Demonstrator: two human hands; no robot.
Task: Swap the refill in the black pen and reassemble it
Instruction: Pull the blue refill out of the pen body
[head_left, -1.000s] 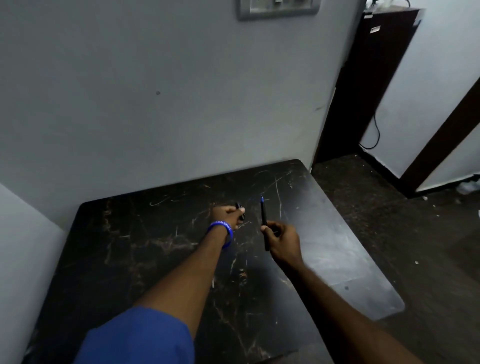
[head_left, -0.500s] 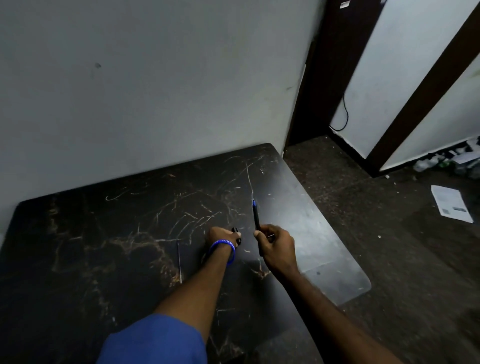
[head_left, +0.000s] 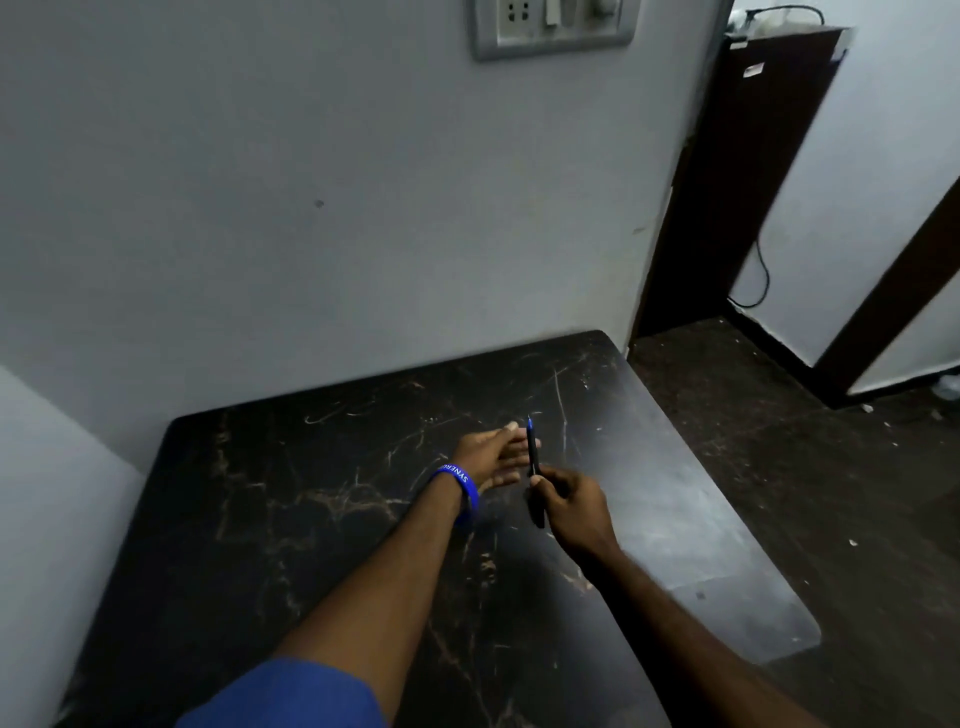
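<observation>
My right hand (head_left: 571, 512) grips the black pen (head_left: 534, 470) near its middle, holding it almost upright above the dark table (head_left: 322, 519). A blue tip shows at the pen's top end. My left hand (head_left: 493, 454), with a blue wristband, is stretched out flat just left of the pen, fingers straight and slightly apart, fingertips beside the pen's upper part. I see nothing in the left hand. No loose refill or small pen part is visible on the table in this blurred frame.
The scratched dark table stands against a grey wall, its right edge (head_left: 727, 493) dropping to a dark floor. A socket plate (head_left: 553, 26) is on the wall above. A dark cabinet (head_left: 727, 182) with a cable stands at the back right.
My left hand was closed on a small black pen part; now it is flat with fingers extended and the part is out of sight. The right hand still holds the pen upright. The camera tilted up.
</observation>
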